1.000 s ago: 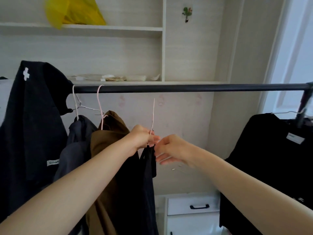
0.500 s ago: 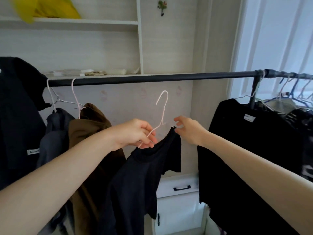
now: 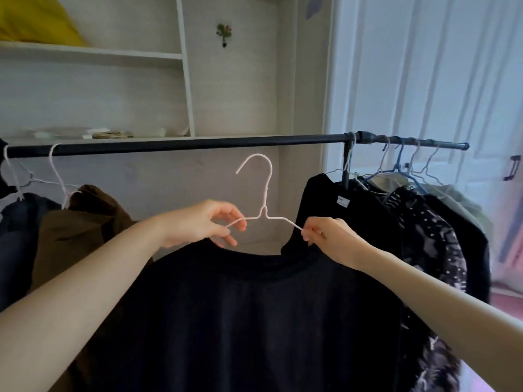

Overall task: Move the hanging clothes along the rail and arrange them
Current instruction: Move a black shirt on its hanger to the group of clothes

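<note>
A pale pink wire hanger point(image 3: 264, 193) carrying a black T-shirt point(image 3: 254, 315) is held below the dark rail point(image 3: 198, 144), its hook off the rail. My left hand point(image 3: 206, 223) pinches the hanger's left arm at the shirt's neckline. My right hand point(image 3: 328, 236) pinches the right arm. On the rail's left hang a brown garment point(image 3: 85, 222) and a dark grey garment point(image 3: 17, 222). On the right hang a black top point(image 3: 348, 219) with a white label, a patterned garment point(image 3: 430, 244) and several more hangers.
Wall shelves point(image 3: 93, 53) stand behind the rail, with a yellow bag point(image 3: 31, 21) on the upper one. A rail upright point(image 3: 347, 162) drops at the right. White doors point(image 3: 438, 80) fill the right side, with a dark handle point(image 3: 513, 166).
The view has swung right. The hanger with the black T-shirt has come off the rail and turned to face me; my right hand has taken hold of its right arm.
</note>
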